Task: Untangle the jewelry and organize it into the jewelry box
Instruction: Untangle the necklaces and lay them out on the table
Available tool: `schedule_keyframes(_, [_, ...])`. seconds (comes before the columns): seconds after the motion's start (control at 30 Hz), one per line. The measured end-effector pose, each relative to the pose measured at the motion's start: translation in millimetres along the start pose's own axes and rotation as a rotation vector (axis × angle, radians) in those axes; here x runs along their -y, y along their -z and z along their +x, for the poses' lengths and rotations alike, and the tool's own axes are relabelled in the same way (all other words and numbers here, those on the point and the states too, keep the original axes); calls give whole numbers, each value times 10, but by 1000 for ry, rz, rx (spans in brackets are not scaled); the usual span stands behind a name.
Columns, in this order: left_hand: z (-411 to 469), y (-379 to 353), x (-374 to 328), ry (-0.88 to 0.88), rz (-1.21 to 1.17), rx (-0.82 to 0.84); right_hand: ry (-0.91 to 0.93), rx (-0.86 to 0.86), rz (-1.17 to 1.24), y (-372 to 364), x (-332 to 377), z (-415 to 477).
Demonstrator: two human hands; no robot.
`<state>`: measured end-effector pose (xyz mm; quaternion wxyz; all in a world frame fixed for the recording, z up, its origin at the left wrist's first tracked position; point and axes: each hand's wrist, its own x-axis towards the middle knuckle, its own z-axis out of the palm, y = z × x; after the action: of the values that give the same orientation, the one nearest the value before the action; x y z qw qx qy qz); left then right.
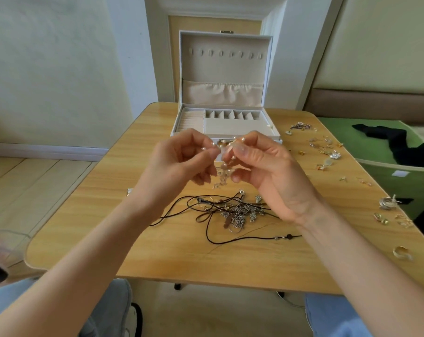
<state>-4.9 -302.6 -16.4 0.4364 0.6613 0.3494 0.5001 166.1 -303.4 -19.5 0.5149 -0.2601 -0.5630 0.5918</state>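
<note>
No text, brand, number or sign can be read. The jewelry box (224, 69), just beyond the gripped pearl strand (226, 152), has plain lining with no logo visible. A small white patch (400, 173) on the green bin (381, 188), well right of the grip, may be a label, but nothing on it is legible.

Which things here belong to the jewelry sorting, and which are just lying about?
Job: pearl strand, pinched by left hand and right hand; tangled cords and chains on the table; scattered small pieces along its right side; open jewelry box.
Lying about: black cloth on the green bin beside the table.
</note>
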Motion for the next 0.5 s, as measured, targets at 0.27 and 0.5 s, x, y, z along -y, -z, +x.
schedule_keyframes(0.27, [46,82,-39,70,-410,48,-200,51,-289,-20,-70,-11])
schedule_keyframes(0.5, [28,159,-74,129,-427,3,-90,-190,-354,30,-44,2])
